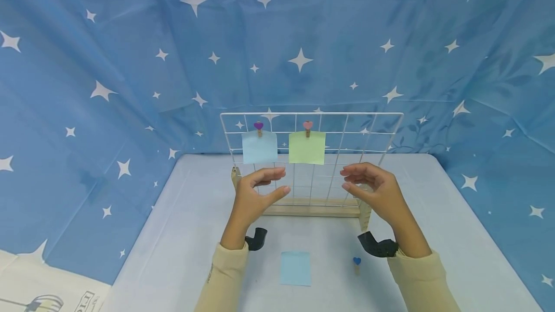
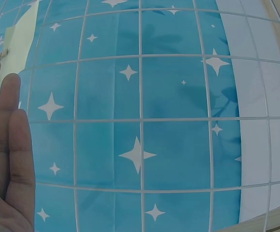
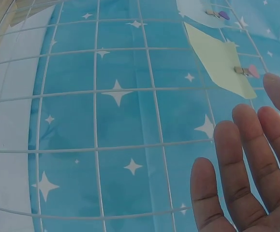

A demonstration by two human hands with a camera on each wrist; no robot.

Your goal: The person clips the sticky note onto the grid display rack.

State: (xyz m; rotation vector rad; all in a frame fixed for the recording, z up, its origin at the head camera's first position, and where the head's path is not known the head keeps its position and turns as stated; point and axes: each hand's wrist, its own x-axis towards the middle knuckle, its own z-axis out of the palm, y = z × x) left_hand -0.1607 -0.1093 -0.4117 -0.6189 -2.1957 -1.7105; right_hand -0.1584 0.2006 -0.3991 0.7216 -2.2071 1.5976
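Both hands hover in front of a white wire grid (image 1: pixel 336 167), holding nothing. The left hand (image 1: pixel 260 189) has its thumb apart from its fingers, below a light blue paper note (image 1: pixel 259 150). Opposite it, the right hand (image 1: pixel 375 187) faces inward, thumb and fingers apart. A purple heart clothespin (image 1: pixel 258 128) fixes the blue note to the grid. Beside that hangs a green note (image 1: pixel 307 150) under a pink heart clothespin (image 1: pixel 308 128). On the table lie another blue note (image 1: pixel 296 268) and a blue heart clothespin (image 1: pixel 357 265). In the right wrist view, the fingers (image 3: pixel 250 159) look straight.
The grid stands in a wooden base (image 1: pixel 312 210) on a white-covered table (image 1: pixel 186 235). Behind it hangs a blue cloth (image 1: pixel 338 28) with white stars. A printed pale cloth (image 1: pixel 43 283) lies at the lower left.
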